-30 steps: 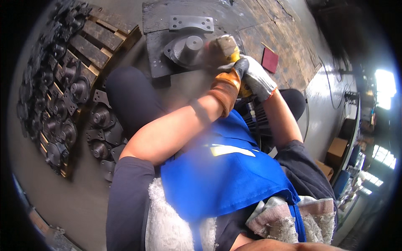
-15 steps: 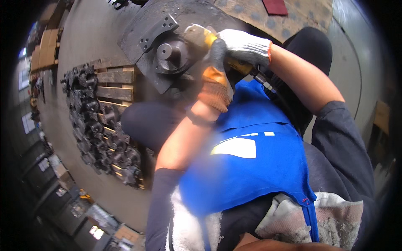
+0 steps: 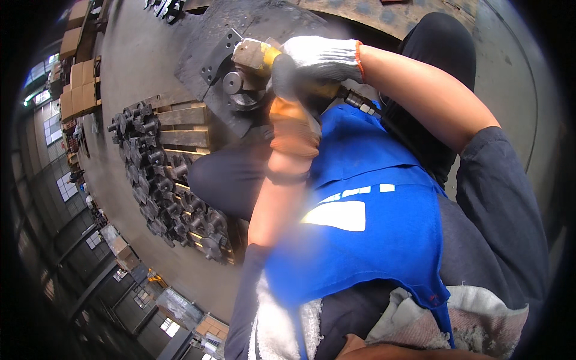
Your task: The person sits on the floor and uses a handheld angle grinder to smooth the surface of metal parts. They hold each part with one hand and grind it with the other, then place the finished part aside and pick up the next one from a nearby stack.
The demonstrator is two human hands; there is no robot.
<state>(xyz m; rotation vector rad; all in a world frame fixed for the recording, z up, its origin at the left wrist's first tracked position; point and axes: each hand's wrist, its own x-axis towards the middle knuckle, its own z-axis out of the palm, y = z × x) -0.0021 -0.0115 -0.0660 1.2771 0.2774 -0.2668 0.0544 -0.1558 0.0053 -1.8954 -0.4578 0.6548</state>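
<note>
My left hand [image 3: 292, 117], in an orange-brown glove with dark fingers, wraps round the front of a yellow power grinder [image 3: 271, 56]. My right hand [image 3: 321, 59], in a white knit glove with a grey palm, closes round the body behind it. A metal hose fitting [image 3: 361, 103] leads from the grinder's rear toward my knee. The grinder's pale head hangs over the upper edge of a dark metal casting [image 3: 234, 83] with a round boss; whether they touch I cannot tell. Beside the casting lies a plate with drilled holes [image 3: 219, 58].
A dark worktop [image 3: 195, 57] carries the casting. Left of my knee, a wooden pallet [image 3: 183, 115] holds several dark metal castings [image 3: 159, 171]. A wooden board [image 3: 360, 15] lies beyond my hands. Cardboard boxes [image 3: 81, 84] are stacked at far left.
Both hands have carried the grinder leftward, bringing its head from beside the casting to over its upper edge. The whole view has shifted slightly too.
</note>
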